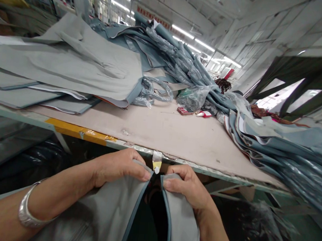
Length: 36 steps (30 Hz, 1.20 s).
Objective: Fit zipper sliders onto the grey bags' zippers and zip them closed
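A grey fabric piece (116,209) with a blue-grey bound edge hangs in front of the table edge. My left hand (121,165) pinches its upper corner between thumb and fingers. Across a narrow gap, my right hand (185,184) grips the corner of a grey strip (183,217) with the same binding. Whether the two parts join lower down cannot be seen. Between my hands, a small fitting with a white round tip (157,166) is taped to the table edge. A silver bracelet (28,206) circles my left wrist.
On the table (160,131) lie stacked grey fabric pieces (98,64) at left and a long heap of blue-grey pieces (176,55) behind. More folded pieces (280,143) hang over the right edge. A small red-and-white bottle (204,114) lies near a clear plastic bag (197,95).
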{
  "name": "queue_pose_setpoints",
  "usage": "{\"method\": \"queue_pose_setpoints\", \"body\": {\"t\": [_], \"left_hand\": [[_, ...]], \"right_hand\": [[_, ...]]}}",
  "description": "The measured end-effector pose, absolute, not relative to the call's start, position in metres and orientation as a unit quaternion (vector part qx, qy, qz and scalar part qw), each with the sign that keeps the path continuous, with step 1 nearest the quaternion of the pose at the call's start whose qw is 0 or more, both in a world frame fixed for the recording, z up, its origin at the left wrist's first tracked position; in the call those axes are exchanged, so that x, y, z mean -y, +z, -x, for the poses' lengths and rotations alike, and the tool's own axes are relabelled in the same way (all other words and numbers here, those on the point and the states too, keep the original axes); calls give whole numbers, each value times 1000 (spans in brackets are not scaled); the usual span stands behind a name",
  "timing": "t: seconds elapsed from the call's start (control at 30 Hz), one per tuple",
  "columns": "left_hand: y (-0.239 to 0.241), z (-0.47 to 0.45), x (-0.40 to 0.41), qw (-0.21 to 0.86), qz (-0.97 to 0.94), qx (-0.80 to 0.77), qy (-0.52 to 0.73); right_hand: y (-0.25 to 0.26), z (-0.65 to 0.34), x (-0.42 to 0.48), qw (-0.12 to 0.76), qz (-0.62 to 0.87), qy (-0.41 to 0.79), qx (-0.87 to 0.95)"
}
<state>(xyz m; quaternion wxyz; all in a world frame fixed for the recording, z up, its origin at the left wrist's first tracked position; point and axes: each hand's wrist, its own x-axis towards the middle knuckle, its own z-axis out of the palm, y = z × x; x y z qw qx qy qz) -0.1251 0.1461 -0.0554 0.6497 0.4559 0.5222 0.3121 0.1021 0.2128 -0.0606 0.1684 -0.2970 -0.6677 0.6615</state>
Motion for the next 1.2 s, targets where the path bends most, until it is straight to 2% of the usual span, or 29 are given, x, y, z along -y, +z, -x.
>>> {"method": "queue_pose_setpoints", "body": {"t": [0.5,1.2], "left_hand": [[-58,125,-154,676,-428,-527,287],[-64,124,-158,652,-460,-526,294]], "right_hand": [[-64,-94,-224,145,281,661,681],[-68,-92,-225,154,279,661,680]]}}
